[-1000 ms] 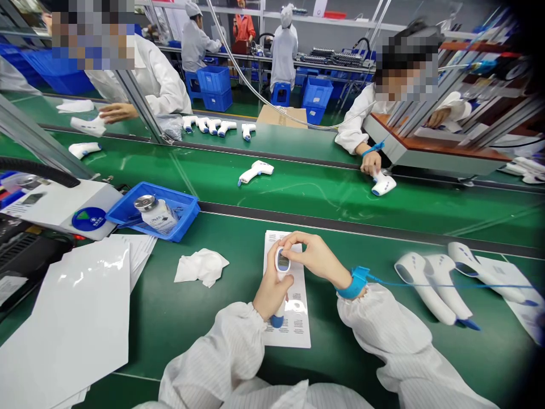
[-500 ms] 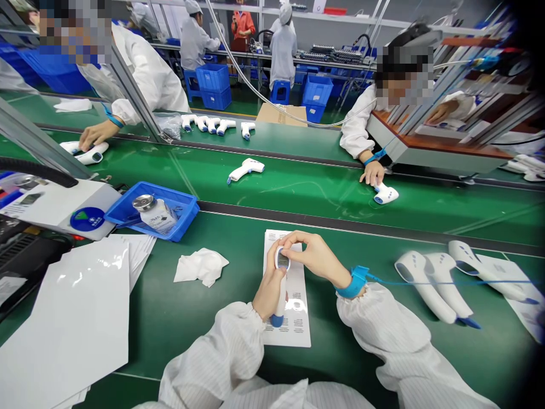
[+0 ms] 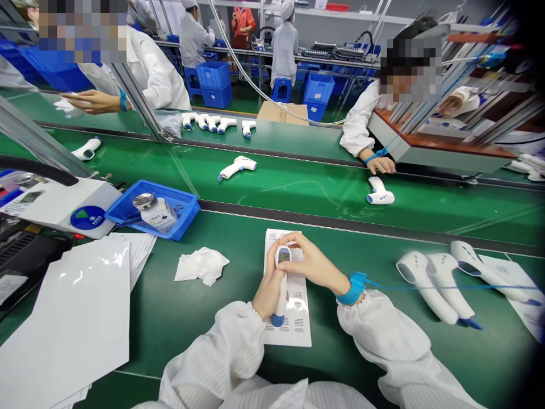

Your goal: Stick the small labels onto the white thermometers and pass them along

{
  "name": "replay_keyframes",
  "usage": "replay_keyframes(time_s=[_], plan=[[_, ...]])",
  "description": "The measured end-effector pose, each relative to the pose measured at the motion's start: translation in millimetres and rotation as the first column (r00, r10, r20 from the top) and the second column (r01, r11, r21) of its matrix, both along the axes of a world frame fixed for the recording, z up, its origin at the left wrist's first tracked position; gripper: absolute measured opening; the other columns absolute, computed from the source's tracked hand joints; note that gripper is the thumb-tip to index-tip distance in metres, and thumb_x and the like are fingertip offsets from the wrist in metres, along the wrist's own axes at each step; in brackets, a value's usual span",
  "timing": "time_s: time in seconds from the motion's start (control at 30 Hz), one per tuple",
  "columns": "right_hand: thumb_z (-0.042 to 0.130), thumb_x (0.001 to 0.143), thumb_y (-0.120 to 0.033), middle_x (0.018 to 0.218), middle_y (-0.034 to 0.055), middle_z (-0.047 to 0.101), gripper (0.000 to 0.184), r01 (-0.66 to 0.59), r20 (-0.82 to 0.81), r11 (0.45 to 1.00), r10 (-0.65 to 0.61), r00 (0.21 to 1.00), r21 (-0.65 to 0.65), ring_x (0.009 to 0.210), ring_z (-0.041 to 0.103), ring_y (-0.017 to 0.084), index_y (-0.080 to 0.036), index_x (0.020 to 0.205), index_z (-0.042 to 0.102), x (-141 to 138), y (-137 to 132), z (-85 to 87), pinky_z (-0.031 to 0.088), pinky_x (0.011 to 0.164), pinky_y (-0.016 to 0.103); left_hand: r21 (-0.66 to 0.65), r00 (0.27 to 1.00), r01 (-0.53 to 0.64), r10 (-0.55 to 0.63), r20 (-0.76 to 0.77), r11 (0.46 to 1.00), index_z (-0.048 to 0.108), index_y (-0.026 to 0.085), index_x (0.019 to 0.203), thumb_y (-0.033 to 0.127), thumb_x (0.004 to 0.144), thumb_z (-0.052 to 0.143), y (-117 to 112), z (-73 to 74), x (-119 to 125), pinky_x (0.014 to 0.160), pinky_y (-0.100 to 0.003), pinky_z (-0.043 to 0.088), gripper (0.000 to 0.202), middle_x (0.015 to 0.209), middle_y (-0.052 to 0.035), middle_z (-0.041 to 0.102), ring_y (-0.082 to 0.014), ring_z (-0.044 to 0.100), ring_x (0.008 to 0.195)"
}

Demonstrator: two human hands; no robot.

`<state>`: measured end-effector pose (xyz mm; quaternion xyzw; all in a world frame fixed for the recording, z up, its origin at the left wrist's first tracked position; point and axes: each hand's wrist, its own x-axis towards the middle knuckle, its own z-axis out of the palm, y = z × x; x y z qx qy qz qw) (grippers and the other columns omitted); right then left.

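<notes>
Infrared thermometer [image 3: 281, 287]: grip and position?

Left-hand fingers [image 3: 266, 284] curl round the handle. Right-hand fingers [image 3: 293, 241] are pressed together, their tips on the head just beside the display, with the thumb out of sight. The left hand [image 3: 269, 292] and right hand [image 3: 313, 264] hold it between them, head toward the worktop's [image 3: 170, 346] far edge, blue base end toward the person.

Beneath it?

A printed leaflet [image 3: 296, 335], lying on the green worktop. The blue end is over its lower part; contact cannot be told.

Right wrist?

Blue wrist strap [image 3: 352, 288], its thin cord running right past three white thermometer bodies [image 3: 436, 287].

Left of the leaflet?

A crumpled white wipe [image 3: 202, 266], then a blue tray [image 3: 187, 207] holding a capped bottle [image 3: 155, 215], and a stack of glossy white sheets [image 3: 63, 318] at the worktop's left edge.

Across the belt?

A co-worker's hand [image 3: 381, 165] lies just beside another thermometer [image 3: 380, 193].
</notes>
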<state>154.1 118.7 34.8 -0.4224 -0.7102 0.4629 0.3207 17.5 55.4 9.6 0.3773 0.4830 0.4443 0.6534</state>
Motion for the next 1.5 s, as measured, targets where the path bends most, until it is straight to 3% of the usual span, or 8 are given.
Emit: replay_keyframes(time_s=[0.17, 0.33, 0.53, 0.73, 0.97, 1.13, 1.33, 1.5], plan=[[0.069, 0.081, -0.025, 0.102, 0.0031, 0.063, 0.017, 0.116, 0.023, 0.982, -0.121, 0.992, 0.149, 0.098, 0.06, 0.02, -0.023, 0.097, 0.061, -4.2, -7.7, -10.3, 0.047, 0.088, 0.035, -0.024, 0.997, 0.075, -0.074, 0.032, 0.997, 0.014, 0.037, 0.149, 0.035, 0.092, 0.04, 0.7, -5.0, -3.2, 0.043, -0.025, 0.045, 0.063, 0.138, -0.0099, 0.046, -0.0037, 0.047, 0.041], [0.058, 0.09, -0.029, 0.09, 0.002, 0.068, 0.011, 0.198, 0.011, 0.954, -0.205, 0.979, 0.224, 0.086, 0.063, 0.018, -0.024, 0.085, 0.065, -9.9, -7.7, -8.5, 0.047, 0.079, 0.033, -0.057, 0.997, 0.069, -0.067, 0.047, 0.996, 0.008, 0.036, 0.15, 0.03, 0.091, 0.037, 1.6, -4.2, -3.9, 0.042, -0.026, 0.043, 0.067, 0.115, -0.007, 0.058, -0.0057, 0.046, 0.038], [0.062, 0.084, -0.026, 0.099, 0.0029, 0.064, 0.007, 0.145, -0.068, 0.989, -0.143, 0.987, 0.03, 0.098, 0.06, 0.02, -0.023, 0.091, 0.061, -12.3, -6.8, -12.1, 0.046, 0.091, 0.036, -0.005, 0.992, 0.093, -0.092, 0.089, 0.996, 0.011, 0.034, 0.148, 0.014, 0.073, 0.054, 3.9, -4.2, -3.2, 0.042, -0.023, 0.045, 0.088, 0.123, -0.0087, 0.052, -0.0079, 0.053, 0.052], [0.065, 0.078, -0.022, 0.122, 0.0058, 0.053, 0.039, -0.028, -0.105, 0.996, 0.019, 0.994, -0.084, 0.12, 0.049, 0.022, -0.025, 0.115, 0.054, -6.5, -11.7, -14.5, 0.035, 0.108, 0.044, 0.053, 0.992, 0.09, -0.095, 0.088, 0.995, 0.015, 0.034, 0.143, 0.004, 0.063, 0.051, 4.9, -5.4, -2.3, 0.043, -0.023, 0.044, 0.093, 0.13, -0.0091, 0.045, -0.0057, 0.052, 0.053], [0.06, 0.083, -0.019, 0.11, 0.0042, 0.065, 0.024, -0.036, -0.118, 0.999, 0.037, 0.992, 0.013, 0.108, 0.058, 0.022, -0.026, 0.104, 0.068, 3.5, -0.4, -6.4, 0.042, 0.101, 0.041, -0.029, 0.991, 0.068, -0.064, 0.118, 0.997, 0.011, 0.032, 0.145, 0.002, 0.06, 0.05, 4.3, 2.2, -0.9, 0.041, -0.022, 0.041, 0.098, 0.076, 0.0054, 0.049, -0.0065, 0.043, 0.044], [0.053, 0.089, -0.024, 0.103, 0.0053, 0.068, 0.02, 0.07, -0.133, 0.994, -0.059, 0.989, 0.086, 0.101, 0.06, 0.021, -0.024, 0.097, 0.072, -2.4, -1.8, -10.8, 0.045, 0.095, 0.04, -0.025, 0.993, 0.038, -0.035, 0.109, 0.999, 0.014, 0.031, 0.144, 0.003, 0.059, 0.05, 3.4, 3.1, 1.0, 0.039, -0.021, 0.04, 0.096, 0.07, 0.0069, 0.044, -0.0067, 0.04, 0.044], [0.062, 0.083, -0.023, 0.129, 0.0046, 0.056, 0.038, -0.053, -0.209, 0.996, 0.036, 0.977, -0.074, 0.125, 0.049, 0.022, -0.028, 0.12, 0.059, 0.4, -15.7, -12.6, 0.036, 0.11, 0.041, -0.019, 0.992, 0.012, -0.009, 0.129, 1.0, 0.019, 0.034, 0.141, 0.004, 0.058, 0.05, 2.9, 4.1, 2.8, 0.039, -0.022, 0.04, 0.094, 0.112, -0.0046, 0.053, -0.0056, 0.047, 0.05], [0.065, 0.076, -0.018, 0.124, 0.0043, 0.057, 0.041, -0.02, -0.183, 0.995, 0.003, 0.983, -0.093, 0.121, 0.052, 0.022, -0.027, 0.116, 0.058, -4.8, -16.5, -14.5, 0.036, 0.109, 0.042, -0.006, 0.997, 0.018, -0.018, 0.072, 1.0, 0.018, 0.033, 0.142, 0.006, 0.06, 0.049, 3.0, 1.0, 3.6, 0.04, -0.022, 0.039, 0.092, 0.13, -0.0094, 0.047, -0.0039, 0.047, 0.049]])
